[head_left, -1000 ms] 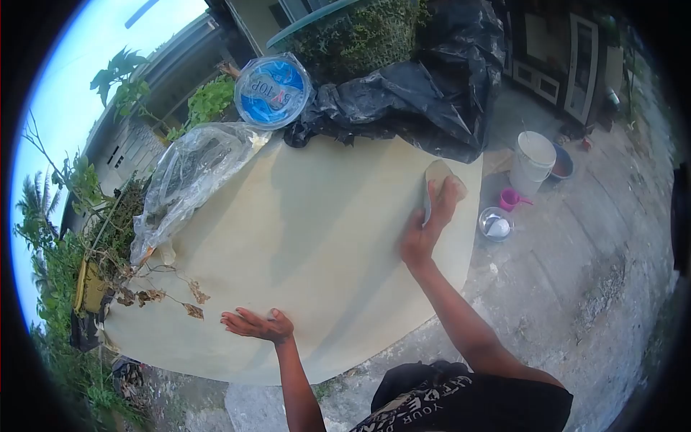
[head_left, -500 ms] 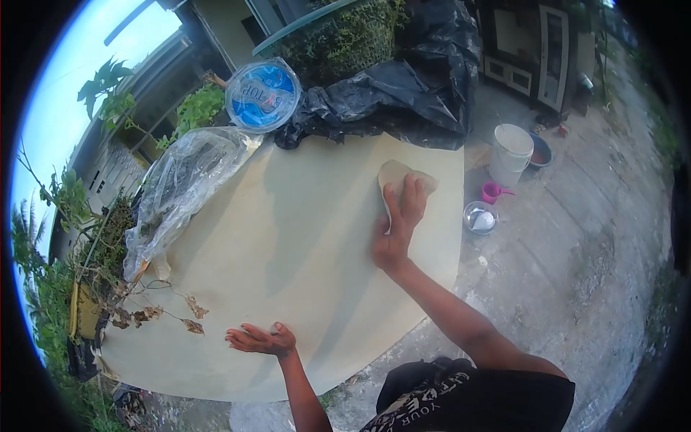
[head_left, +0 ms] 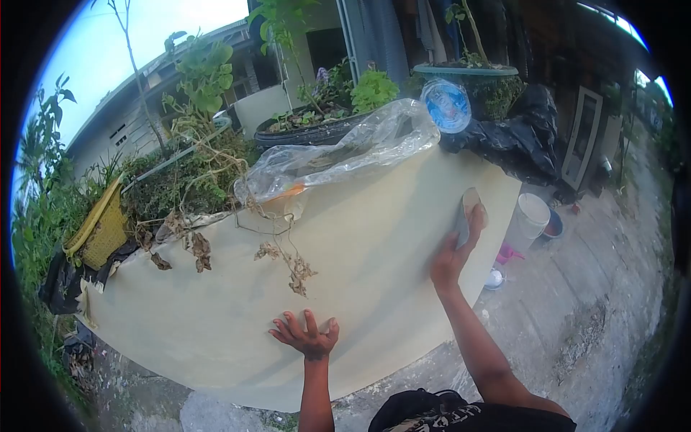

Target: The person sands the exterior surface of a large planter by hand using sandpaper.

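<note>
Right hand (head_left: 448,261) grip around pad (head_left: 469,213) on board (head_left: 360,241); left hand (head_left: 308,336) flat, grip wide.

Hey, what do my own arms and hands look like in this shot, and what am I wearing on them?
Both arms are bare: no sleeve shows on the left forearm or the right forearm. The left hand and right hand have no gloves, and no watch, band or ring can be seen. The only clothing in view is a black garment with pale lettering.
</note>
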Tool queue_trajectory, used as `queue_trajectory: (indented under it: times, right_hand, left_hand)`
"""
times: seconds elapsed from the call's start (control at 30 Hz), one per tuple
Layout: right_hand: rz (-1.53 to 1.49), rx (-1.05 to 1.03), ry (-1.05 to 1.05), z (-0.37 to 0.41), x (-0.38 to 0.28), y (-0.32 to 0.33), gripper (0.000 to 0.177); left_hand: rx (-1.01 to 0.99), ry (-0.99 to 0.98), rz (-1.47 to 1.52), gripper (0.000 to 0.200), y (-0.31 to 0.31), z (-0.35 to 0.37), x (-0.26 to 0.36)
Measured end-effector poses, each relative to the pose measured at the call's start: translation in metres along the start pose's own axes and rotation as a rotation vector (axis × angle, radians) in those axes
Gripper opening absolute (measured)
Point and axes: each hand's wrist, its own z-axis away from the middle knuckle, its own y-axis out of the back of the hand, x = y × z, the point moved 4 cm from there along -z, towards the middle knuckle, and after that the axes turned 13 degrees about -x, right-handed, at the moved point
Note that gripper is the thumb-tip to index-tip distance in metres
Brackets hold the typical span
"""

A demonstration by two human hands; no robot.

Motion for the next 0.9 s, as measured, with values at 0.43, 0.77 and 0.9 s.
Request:
queue_trajectory:
  times: [0.43,0.77,0.9]
  right_hand:
    - [-0.181,-0.030,-0.068,0.018,-0.023,-0.011,0.053]
    - [0.411,-0.602,0.456,0.111,0.012,-0.004,0.074]
    - [0.437,-0.358,0.143,0.047,0.061,0.058,0.047]
  left_hand:
    - [-0.130,-0.118,-0.024,0.065,0.008,0.046,-0.040]
    - [-0.092,0.026,0.036,0.075,0.011,-0.016,0.035]
    - [-0.054,0.028,0.057,0.077,0.004,-0.048,0.085]
